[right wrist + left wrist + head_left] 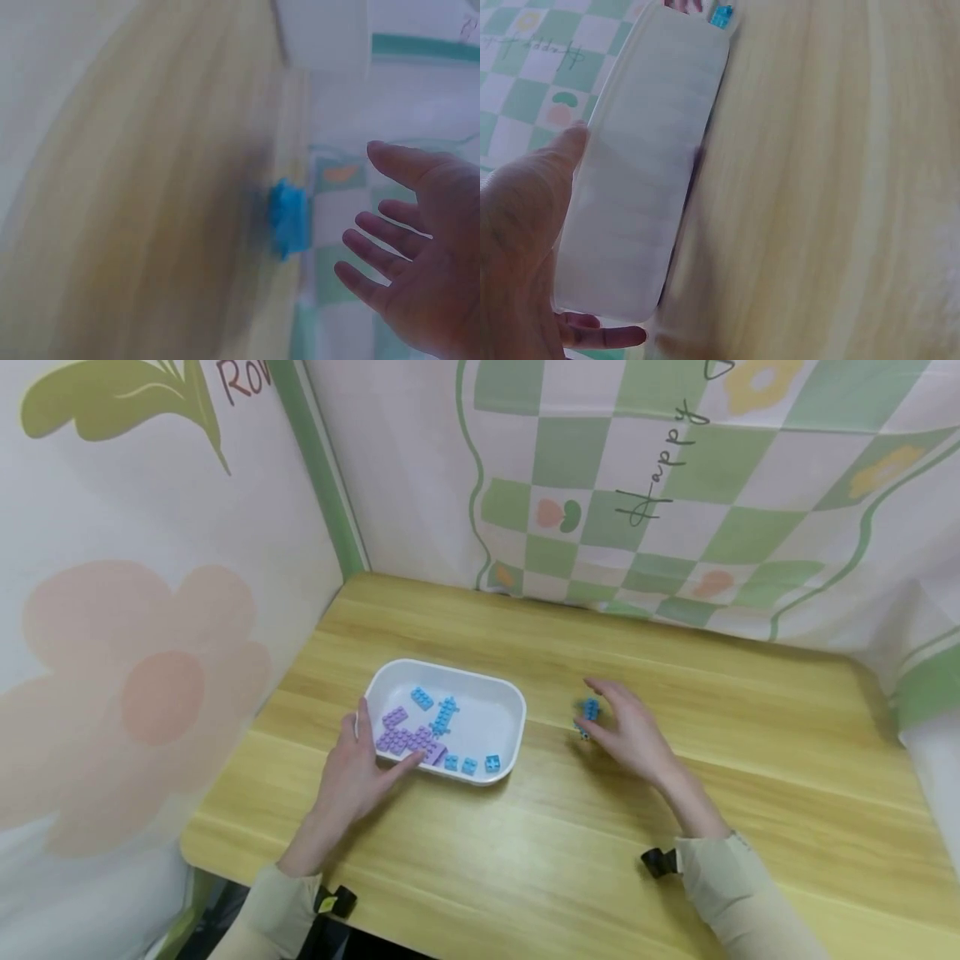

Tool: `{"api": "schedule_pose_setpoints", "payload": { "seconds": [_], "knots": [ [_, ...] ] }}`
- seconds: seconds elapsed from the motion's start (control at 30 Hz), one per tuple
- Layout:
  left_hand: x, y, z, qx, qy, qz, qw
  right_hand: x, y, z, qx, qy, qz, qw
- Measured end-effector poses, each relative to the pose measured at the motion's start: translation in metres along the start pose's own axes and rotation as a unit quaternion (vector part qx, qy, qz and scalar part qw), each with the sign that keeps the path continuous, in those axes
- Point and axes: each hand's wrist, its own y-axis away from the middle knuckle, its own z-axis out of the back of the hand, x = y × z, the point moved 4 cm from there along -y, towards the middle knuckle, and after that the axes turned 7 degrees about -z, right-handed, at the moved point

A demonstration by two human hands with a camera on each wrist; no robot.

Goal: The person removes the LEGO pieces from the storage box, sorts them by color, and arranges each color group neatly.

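Observation:
My left hand [354,777] holds the left end of a white plastic tray [487,718], thumb at the near rim and fingers at the left end. Inside the tray lie purple building bricks [395,717] and several blue building bricks [422,697], plus a longer blue brick piece [444,716] with side pegs. To the right of the tray my right hand [630,735] hovers with spread fingers at a blue brick piece [591,708] on the table. In the right wrist view a gap shows between the fingers and this blue piece [289,217].
The wooden table [540,860] meets a patterned curtain [600,527] at the back and a flowered wall covering [150,693] on the left. Black wrist cameras [660,862] sit at both sleeves.

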Motion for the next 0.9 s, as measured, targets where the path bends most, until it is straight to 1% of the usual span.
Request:
{"api": "schedule_pose_setpoints", "payload": {
  "seconds": [0.1,0.2,0.33,0.5,0.7,0.9],
  "knots": [
    [0.000,-0.001,-0.001,-0.002,-0.005,-0.001,1.0000,0.019,-0.001,-0.002,-0.010,0.007,0.027,0.9995],
    [0.000,-0.001,-0.001,-0.004,-0.007,-0.001,1.0000,0.038,-0.003,-0.008,-0.011,0.006,0.050,0.9987],
    [0.001,-0.001,-0.002,-0.006,-0.008,-0.002,0.9999,0.064,-0.005,-0.017,0.004,-0.008,0.079,0.9968],
    [0.001,-0.002,-0.002,-0.003,-0.003,-0.001,1.0000,0.090,-0.012,-0.033,0.030,-0.016,0.100,0.9944],
    [0.000,-0.002,-0.001,0.006,0.004,0.005,1.0000,0.110,-0.022,-0.054,0.071,-0.016,0.102,0.9921],
    [0.001,-0.001,-0.002,0.002,0.001,0.002,1.0000,0.116,-0.029,-0.074,0.102,-0.008,0.108,0.9888]
  ]
}}
